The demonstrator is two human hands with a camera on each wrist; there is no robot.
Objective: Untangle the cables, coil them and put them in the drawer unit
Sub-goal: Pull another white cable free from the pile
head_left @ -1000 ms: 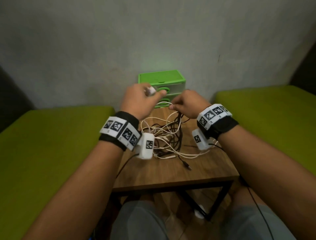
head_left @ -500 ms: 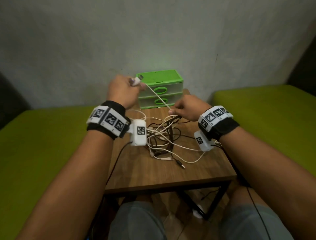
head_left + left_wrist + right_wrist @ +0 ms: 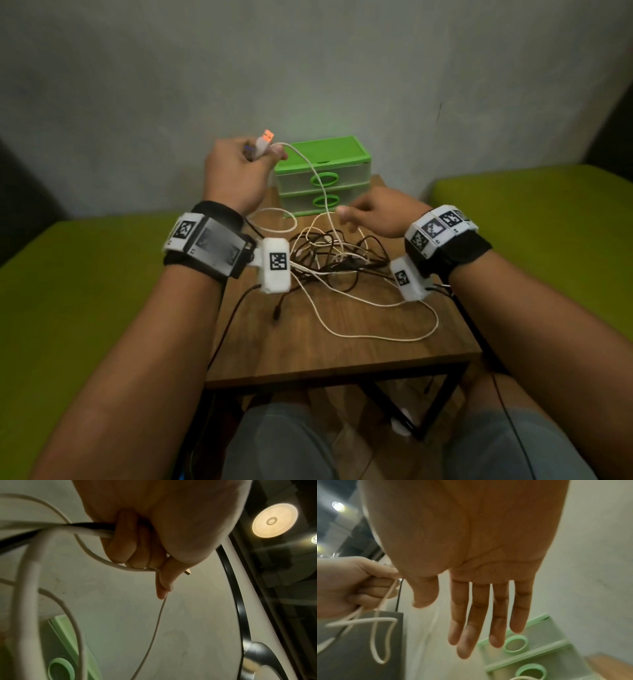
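My left hand [image 3: 239, 171] is raised left of the green drawer unit [image 3: 323, 174] and pinches the USB plug [image 3: 264, 142] of a white cable [image 3: 322, 185] that runs down into a tangle of white and black cables [image 3: 332, 253] on the wooden table [image 3: 335, 356]. In the left wrist view the curled fingers [image 3: 137, 547] grip the white cable [image 3: 154, 628]. My right hand [image 3: 380, 216] hovers over the tangle with straight, spread fingers [image 3: 481, 615] and holds nothing. Both drawers look shut.
Green cushioned benches [image 3: 85, 291] flank the small table on both sides. A grey wall [image 3: 308, 68] stands right behind the drawer unit. A loose white cable loop [image 3: 394, 329] lies toward the table's front right. My knees are under the front edge.
My left hand has lifted the white cable's plug up and to the left, drawing the cable out of the tangle. My right hand has let go of the cables and opened.
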